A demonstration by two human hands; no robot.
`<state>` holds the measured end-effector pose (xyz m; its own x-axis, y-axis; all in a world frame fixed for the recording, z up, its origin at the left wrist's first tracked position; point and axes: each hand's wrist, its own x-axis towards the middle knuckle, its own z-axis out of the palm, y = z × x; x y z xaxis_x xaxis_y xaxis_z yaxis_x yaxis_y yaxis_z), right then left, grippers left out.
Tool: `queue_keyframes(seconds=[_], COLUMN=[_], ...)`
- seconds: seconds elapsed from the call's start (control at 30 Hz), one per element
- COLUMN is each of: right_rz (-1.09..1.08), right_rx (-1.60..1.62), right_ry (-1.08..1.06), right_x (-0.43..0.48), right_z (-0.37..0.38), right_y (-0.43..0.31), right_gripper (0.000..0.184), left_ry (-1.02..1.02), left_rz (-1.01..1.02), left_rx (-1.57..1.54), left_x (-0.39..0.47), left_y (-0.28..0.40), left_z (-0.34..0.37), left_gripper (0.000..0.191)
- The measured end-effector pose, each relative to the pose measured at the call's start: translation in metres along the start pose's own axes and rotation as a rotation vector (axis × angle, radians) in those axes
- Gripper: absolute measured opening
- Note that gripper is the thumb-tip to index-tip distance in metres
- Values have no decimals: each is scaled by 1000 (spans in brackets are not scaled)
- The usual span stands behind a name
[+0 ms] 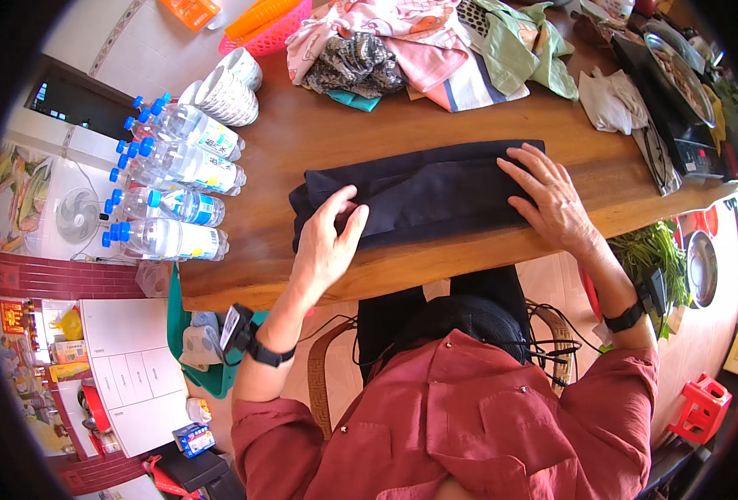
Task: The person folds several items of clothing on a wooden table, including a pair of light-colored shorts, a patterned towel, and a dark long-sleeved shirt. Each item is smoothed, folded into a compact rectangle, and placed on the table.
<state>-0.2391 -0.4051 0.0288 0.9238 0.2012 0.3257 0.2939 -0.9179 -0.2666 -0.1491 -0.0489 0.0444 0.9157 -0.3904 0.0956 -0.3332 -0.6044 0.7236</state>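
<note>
A dark folded cloth garment [431, 194] lies lengthwise on the wooden table [269, 269] before me, folded into a long strip. Over its left end is my left hand [331, 237], thumb and forefinger apart, with nothing visibly held between them. My right hand [547, 197] rests with spread fingers on the garment's right end, fingertips on the fabric. Whether the left fingertips touch the cloth or hover just above it is hard to tell. Layers at the left end look uneven, with an edge sticking out beneath the top fold.
Several plastic bottles [181, 165] with blue caps line the table's left side, near stacked bowls [228, 94]. Crumpled clothes [419, 50] lie along the far side. At right are a white cloth [613, 103], an induction cooker [697, 156] and a pan [678, 78].
</note>
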Motion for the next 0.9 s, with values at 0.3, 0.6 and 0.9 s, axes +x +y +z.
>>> queue_keyframes(seconds=[0.3, 0.6, 0.9], right_rz=[111, 102, 22], right_rx=[160, 88, -32], right_ry=[115, 46, 63], right_x=[6, 15, 8], right_z=[9, 11, 23], right_y=[12, 6, 9], right_gripper=[49, 54, 48], left_ry=[-195, -306, 103], left_rz=[67, -83, 227], left_rx=[-216, -442, 72], left_x=[25, 36, 61], left_y=[-5, 3, -6], left_z=[2, 2, -3], left_gripper=[16, 31, 26])
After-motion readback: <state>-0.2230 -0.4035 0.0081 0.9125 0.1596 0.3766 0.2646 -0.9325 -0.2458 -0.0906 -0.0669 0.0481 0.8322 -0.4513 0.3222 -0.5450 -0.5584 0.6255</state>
